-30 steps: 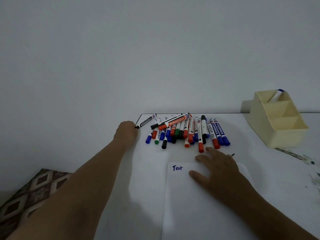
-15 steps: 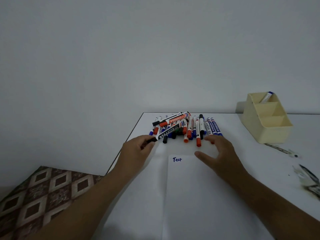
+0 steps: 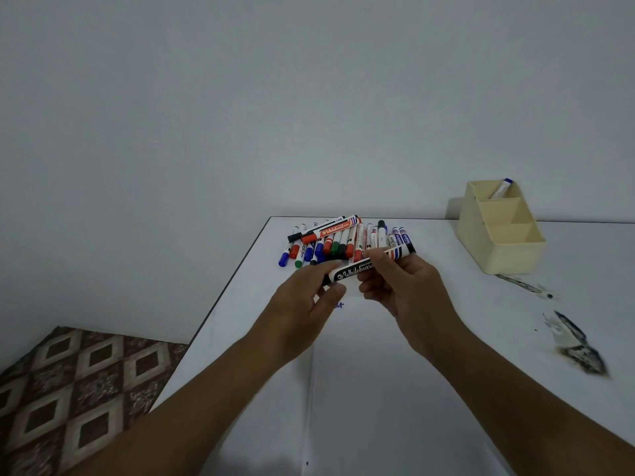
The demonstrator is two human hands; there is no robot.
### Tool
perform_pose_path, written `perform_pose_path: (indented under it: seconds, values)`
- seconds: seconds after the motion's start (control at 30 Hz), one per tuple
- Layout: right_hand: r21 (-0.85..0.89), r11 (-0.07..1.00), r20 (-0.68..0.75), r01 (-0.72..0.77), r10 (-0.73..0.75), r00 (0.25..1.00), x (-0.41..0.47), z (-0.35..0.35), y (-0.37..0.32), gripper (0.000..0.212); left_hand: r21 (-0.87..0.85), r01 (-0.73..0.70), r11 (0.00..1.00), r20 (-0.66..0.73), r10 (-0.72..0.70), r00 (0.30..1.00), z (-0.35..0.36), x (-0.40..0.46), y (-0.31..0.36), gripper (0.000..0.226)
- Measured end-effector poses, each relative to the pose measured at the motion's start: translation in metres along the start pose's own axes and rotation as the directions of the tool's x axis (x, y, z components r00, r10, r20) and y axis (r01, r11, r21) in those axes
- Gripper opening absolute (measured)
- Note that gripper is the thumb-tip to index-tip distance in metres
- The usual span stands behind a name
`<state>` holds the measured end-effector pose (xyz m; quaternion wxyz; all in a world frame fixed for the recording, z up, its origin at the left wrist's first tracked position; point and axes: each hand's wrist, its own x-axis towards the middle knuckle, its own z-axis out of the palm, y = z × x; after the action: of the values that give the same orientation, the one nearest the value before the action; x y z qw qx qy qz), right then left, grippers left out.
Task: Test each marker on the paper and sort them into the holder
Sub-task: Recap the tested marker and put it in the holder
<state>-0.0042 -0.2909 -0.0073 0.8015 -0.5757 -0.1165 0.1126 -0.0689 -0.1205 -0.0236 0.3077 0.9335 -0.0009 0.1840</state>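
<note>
White and smooth, the paper (image 3: 395,389) lies flat at the near middle of the white table (image 3: 481,321), with a little blue writing at its far left corner, partly hidden by the fingers; to the near left, off the table's edge, a brown cloth with a pale diamond pattern (image 3: 68,389) covers the floor; on the right of the table sit dark, ragged scuff marks (image 3: 580,352).

Both bare forearms reach in from the near edge and meet above the far end of the paper; between them is a black whiteboard marker (image 3: 357,268), a slim glossy cylinder with white script on its barrel, held off the table and tilted so its right end sits farther and higher; the left hand (image 3: 302,304) pinches the marker's left end between thumb and curled fingers, palm turned inward; the right hand (image 3: 405,286) curls its thumb and fingers round the marker's right half, back of the hand toward the camera.

Just beyond the hands a pile of markers (image 3: 343,242) with red, blue, green and black caps lies jumbled; at the far right stands a cream plastic holder (image 3: 501,231), boxy, with three stepped compartments; one blue-capped marker (image 3: 501,189) leans in the farthest compartment.
</note>
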Motion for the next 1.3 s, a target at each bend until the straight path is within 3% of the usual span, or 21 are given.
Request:
perform_pose_path:
  seconds: [0.17,0.3,0.47,0.6,0.77,0.87,0.9,1.07,1.17,1.3]
  values:
    - [-0.052,0.998,-0.02,0.026,-0.027,0.999,-0.003,0.003,0.001,0.036,0.069,-0.075,0.995,-0.006,0.076,0.997,0.002,-0.001,0.002,0.019]
    - [-0.072,0.997,-0.031,0.015,-0.017,0.999,-0.005,0.002,0.003,0.021,0.106,-0.089,0.99,0.029,0.087,0.996,-0.001,0.0,-0.001,0.026]
    - [-0.19,0.98,-0.04,0.062,-0.071,0.997,-0.009,0.003,0.01,0.021,0.153,-0.04,0.987,0.126,0.02,0.992,0.001,0.0,0.002,0.017]
    - [-0.166,0.986,-0.048,0.028,-0.036,0.998,-0.009,0.008,0.009,0.025,0.163,-0.121,0.979,0.108,0.104,0.989,0.003,-0.007,-0.003,0.017]
    - [-0.216,0.975,-0.04,0.044,-0.054,0.998,-0.008,0.008,0.007,0.028,0.115,-0.105,0.988,0.087,0.095,0.992,-0.001,-0.009,-0.014,0.03]
    - [-0.157,0.986,-0.119,0.047,-0.066,0.991,-0.005,0.004,0.009,0.025,0.139,-0.051,0.989,0.18,0.026,0.983,-0.009,-0.009,-0.024,0.069]
    - [-0.102,0.994,-0.168,0.036,-0.053,0.984,-0.003,0.002,0.01,0.024,0.151,-0.03,0.988,0.176,0.003,0.984,-0.011,-0.008,-0.029,0.07]
    - [0.065,0.994,-0.292,-0.082,0.098,0.951,0.003,-0.014,0.019,0.026,0.166,0.128,0.978,0.032,-0.135,0.99,-0.011,0.015,-0.078,0.032]
    - [0.092,0.989,-0.297,-0.117,0.139,0.945,0.004,-0.018,0.027,0.026,0.329,0.164,0.93,0.016,-0.179,0.984,-0.013,0.027,-0.102,0.027]
    - [0.103,0.985,-0.291,-0.14,0.165,0.942,0.005,-0.022,0.035,0.026,0.318,0.136,0.938,0.013,-0.148,0.989,-0.012,0.035,-0.12,0.029]
